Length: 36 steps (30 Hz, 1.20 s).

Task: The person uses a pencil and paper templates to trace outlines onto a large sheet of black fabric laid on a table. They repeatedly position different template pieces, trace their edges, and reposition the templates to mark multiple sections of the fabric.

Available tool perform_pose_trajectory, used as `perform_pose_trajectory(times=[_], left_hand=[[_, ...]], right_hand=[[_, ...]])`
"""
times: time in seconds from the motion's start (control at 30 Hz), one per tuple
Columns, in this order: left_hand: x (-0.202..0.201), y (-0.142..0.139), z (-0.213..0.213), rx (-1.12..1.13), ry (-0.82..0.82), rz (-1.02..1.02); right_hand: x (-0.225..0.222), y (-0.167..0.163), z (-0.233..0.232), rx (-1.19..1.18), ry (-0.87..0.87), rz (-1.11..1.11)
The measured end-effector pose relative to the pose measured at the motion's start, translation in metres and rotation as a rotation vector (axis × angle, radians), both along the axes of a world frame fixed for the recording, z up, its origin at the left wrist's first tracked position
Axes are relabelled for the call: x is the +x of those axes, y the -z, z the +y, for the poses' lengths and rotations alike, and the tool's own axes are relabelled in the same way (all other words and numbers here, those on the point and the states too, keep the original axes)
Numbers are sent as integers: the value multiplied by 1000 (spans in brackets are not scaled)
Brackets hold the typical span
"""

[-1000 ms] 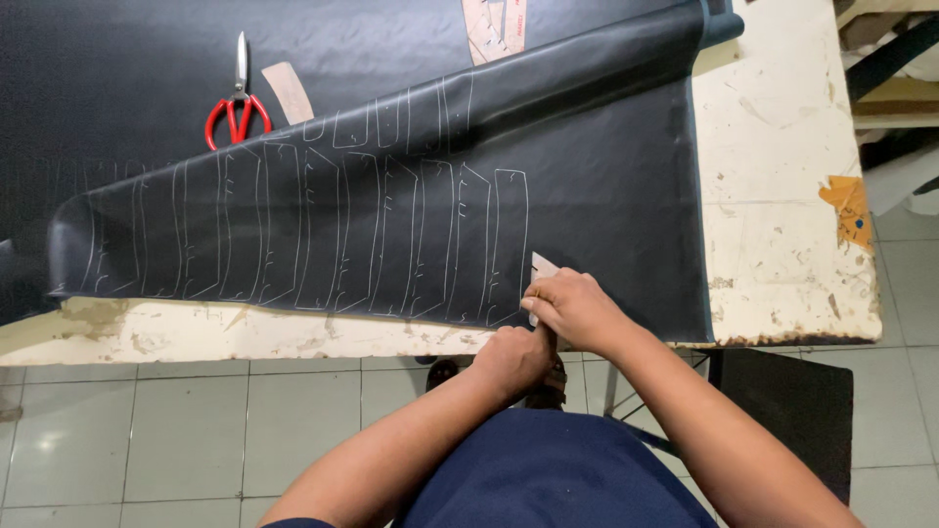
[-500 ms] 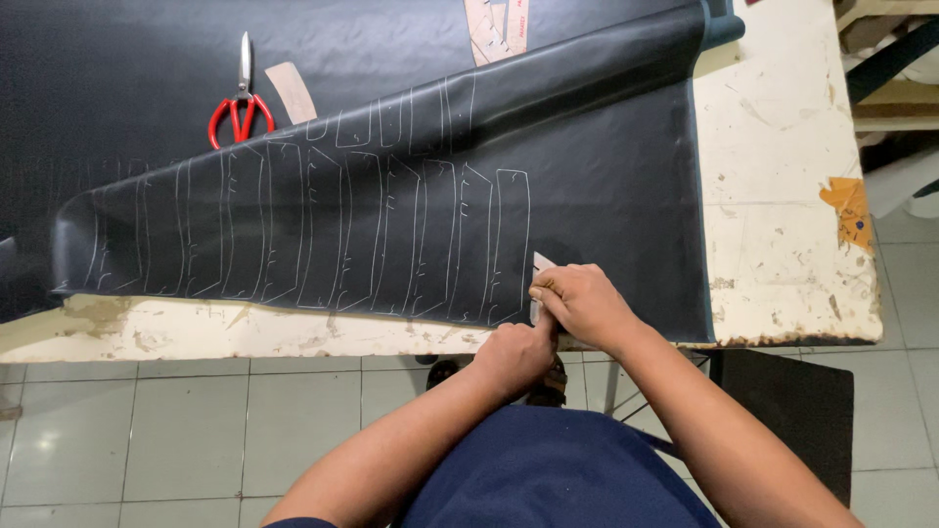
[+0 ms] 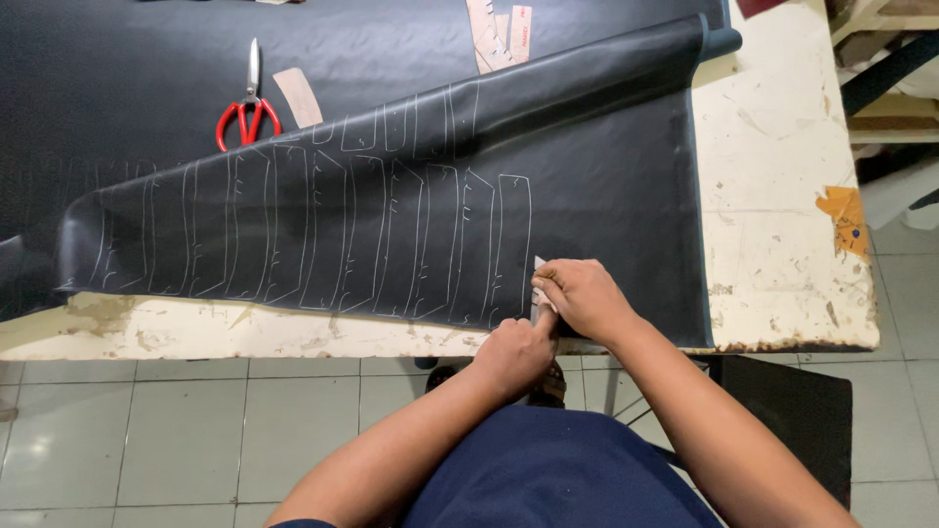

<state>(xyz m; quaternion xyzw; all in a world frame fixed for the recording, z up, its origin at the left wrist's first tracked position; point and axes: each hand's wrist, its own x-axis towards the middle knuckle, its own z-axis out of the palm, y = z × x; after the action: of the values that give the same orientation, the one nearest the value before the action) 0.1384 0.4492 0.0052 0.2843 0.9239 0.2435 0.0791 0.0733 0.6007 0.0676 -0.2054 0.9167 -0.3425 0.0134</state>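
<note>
Chipped cream paint covers the surface (image 3: 782, 196), which stands over a pale tiled floor (image 3: 147, 430). One large sheet of black material (image 3: 606, 186) is spread across it and folded back on itself, the fold running from lower left to upper right. Roughly a dozen long, narrow outlines (image 3: 323, 240) are traced in white on the folded flap, their long axes pointing away from the person.

One small pale template (image 3: 539, 284) is pressed upright against the sheet near the front edge, just right of the last outline. It is pinned under the closed fingers of the right hand (image 3: 582, 298). The left hand (image 3: 514, 352) is curled, its fingertips touching the template's lower end.

One pair of red-handled scissors (image 3: 248, 103) lies well apart, blades pointing away, with one tan strip (image 3: 298, 96) just beside it. Some further tan pieces (image 3: 499, 34) are seen at the far edge.
</note>
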Motion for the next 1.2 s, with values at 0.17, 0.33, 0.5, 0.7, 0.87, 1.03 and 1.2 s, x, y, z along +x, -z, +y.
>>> perform_pose_trajectory(times=[0.17,0.33,0.5,0.7,0.87,1.03,1.2], left_hand=[[0,-5,-7,-217,227,178],[0,-12,-8,-149,155,445],[-1,-11,-10,-181,178,368],[-3,-5,-11,-123,143,404],[-6,-6,-13,-72,142,341],[-11,-9,-20,21,90,285],[-19,-10,-19,52,77,221]], right_hand=[[-4,-2,-3,29,32,90],[-4,2,-4,21,66,91],[-4,5,-4,42,94,147],[-10,3,-4,-6,74,50],[-20,5,-8,28,95,102],[-20,10,-4,7,110,115],[-17,19,-2,11,145,171]])
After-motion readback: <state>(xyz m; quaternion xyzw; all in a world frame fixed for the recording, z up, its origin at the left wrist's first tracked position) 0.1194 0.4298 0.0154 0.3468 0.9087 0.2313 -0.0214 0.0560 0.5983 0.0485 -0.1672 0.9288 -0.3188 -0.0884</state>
